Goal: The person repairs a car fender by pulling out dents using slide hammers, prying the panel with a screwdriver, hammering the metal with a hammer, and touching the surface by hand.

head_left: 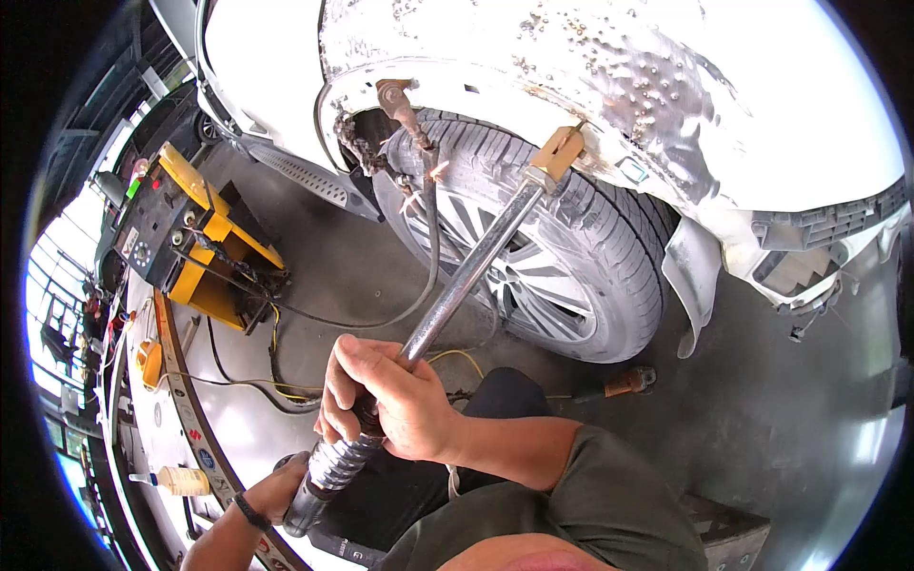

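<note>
A long steel slide hammer (468, 273) runs diagonally from my lap up to the white car's wheel arch. At its far end, a brass-coloured clamp (556, 155) meets the lower edge of the fender (657, 86). My right hand (395, 400) is closed around the tool near the lower end of the bare rod. Below it, my left hand (283, 487), with a dark wristband, is closed at the rear handle; its fingers are partly hidden. The fender has scraped patches and many small weld marks. Behind the rod stands the tyre (605, 252) with its alloy wheel.
A yellow and black welding machine (205, 243) stands at left. Its thick cable (431, 228) leads to a rusty clamp (395, 100) on the arch edge. A brush-like tool (628, 382) lies on the floor. At lower left are a bottle (183, 481) and a metal rail (195, 433).
</note>
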